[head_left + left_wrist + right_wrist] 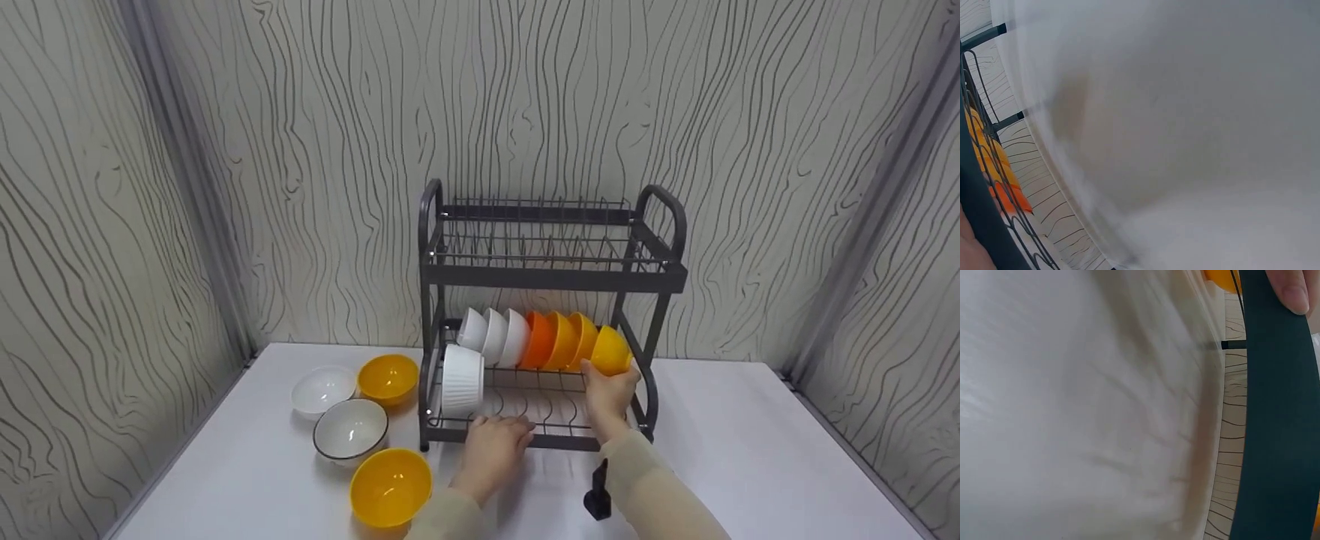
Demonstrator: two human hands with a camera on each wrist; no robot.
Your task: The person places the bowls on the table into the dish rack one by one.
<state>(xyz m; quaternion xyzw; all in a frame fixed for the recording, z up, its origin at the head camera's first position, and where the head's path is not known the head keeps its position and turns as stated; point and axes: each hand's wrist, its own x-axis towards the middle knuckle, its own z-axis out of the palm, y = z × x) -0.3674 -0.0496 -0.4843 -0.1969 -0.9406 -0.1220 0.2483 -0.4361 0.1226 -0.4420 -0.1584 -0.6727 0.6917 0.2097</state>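
A dark two-tier dish rack (555,279) stands on the table. On its lower tier, my right hand (611,391) grips a yellow bowl (612,351) tipped on its side at the right end of a row. To the left of that bowl, two more yellow bowls (559,341), an orange bowl (535,343) and white bowls (491,337) lean in line. My left hand (493,454) rests at the rack's front rail (555,441), holding no bowl. Just behind it, a ribbed white bowl (462,381) stands on edge at the front left.
Left of the rack on the white table (225,480) sit a clear white bowl (322,391), a dark-rimmed bowl (351,430) and two yellow bowls, one behind (388,379) and one in front (391,489). Patterned walls (337,150) enclose the table at the back and sides.
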